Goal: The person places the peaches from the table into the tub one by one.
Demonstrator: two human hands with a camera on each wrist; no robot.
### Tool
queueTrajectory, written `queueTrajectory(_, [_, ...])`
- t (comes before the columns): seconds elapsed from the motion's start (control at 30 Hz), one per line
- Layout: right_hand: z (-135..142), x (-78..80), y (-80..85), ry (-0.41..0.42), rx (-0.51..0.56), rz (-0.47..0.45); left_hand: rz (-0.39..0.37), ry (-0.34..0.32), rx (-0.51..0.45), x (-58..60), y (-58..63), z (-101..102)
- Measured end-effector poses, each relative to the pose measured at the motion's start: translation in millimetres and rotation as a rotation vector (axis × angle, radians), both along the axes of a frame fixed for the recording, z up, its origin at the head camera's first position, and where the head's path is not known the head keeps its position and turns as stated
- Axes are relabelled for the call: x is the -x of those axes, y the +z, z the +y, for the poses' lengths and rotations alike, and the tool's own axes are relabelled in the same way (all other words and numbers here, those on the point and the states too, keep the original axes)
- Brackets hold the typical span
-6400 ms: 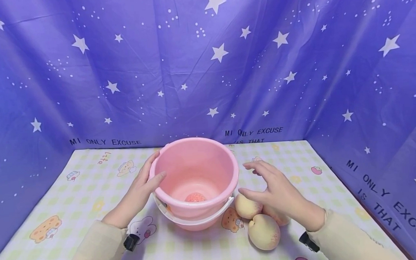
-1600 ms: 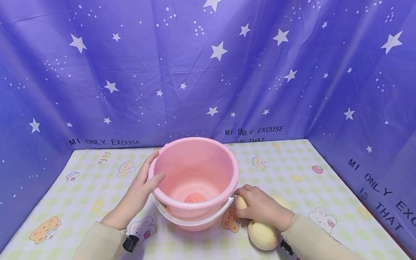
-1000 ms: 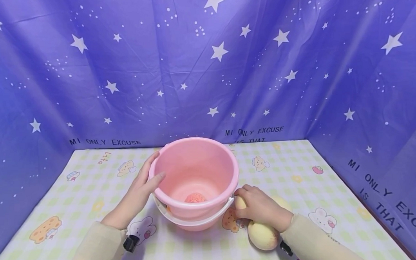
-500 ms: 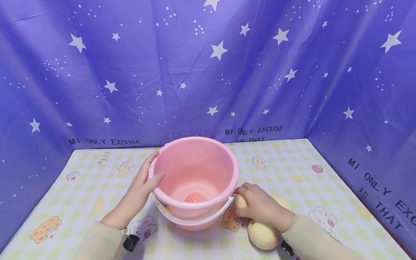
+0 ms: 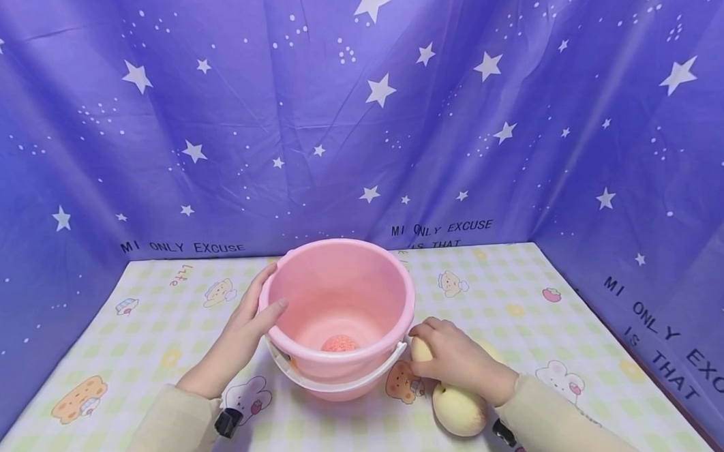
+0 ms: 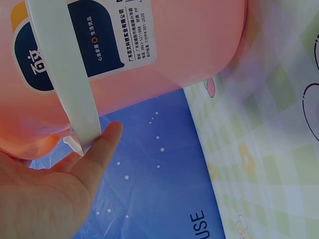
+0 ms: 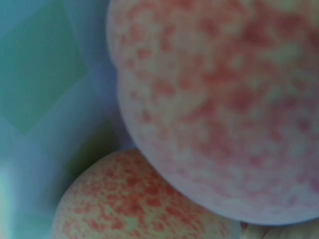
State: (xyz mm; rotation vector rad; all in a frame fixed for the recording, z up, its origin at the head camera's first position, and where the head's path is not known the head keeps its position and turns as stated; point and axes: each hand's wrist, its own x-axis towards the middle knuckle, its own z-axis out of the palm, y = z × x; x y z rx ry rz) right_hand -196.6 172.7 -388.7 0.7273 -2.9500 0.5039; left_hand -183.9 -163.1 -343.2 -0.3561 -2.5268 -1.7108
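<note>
The pink bucket (image 5: 339, 374) stands on the table, its white handle (image 5: 346, 389) hanging down in front. My left hand (image 5: 239, 338) grips its left rim, thumb over the inner side. In the left wrist view, that hand (image 6: 50, 199) is beside the white handle (image 6: 75, 99) and a label (image 6: 112, 35). A red-speckled round thing (image 5: 340, 343) lies in the bucket; part of it is hidden. To the right, my right hand (image 5: 461, 361) holds a pale peach (image 5: 420, 349). Another peach (image 5: 459, 408) lies nearer me, and a third peach (image 5: 488, 349) shows behind the hand.
A checked tablecloth (image 5: 130, 375) with cartoon prints covers the table. A purple star-printed curtain (image 5: 326, 118) rises behind the table and along both sides. The right wrist view is filled by two speckled peaches close up.
Over six seconds ago the right hand hovered above the peaches with fingers spread; it has come down and holds one. During the last second and a half almost nothing moves. The left hand stays put.
</note>
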Motion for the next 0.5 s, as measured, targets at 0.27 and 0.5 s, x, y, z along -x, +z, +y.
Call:
queueTrajectory(0.27, [0.8, -0.7, 4.4, -0.001, 0.003, -0.001, 0.001, 0.002, -0.004, -0.6, 0.3, 0.1])
queueTrajectory(0.5, [2.1, -3.2, 8.5, 0.006, -0.006, 0.005, -0.002, 0.001, -0.001, -0.5, 0.5, -0.1])
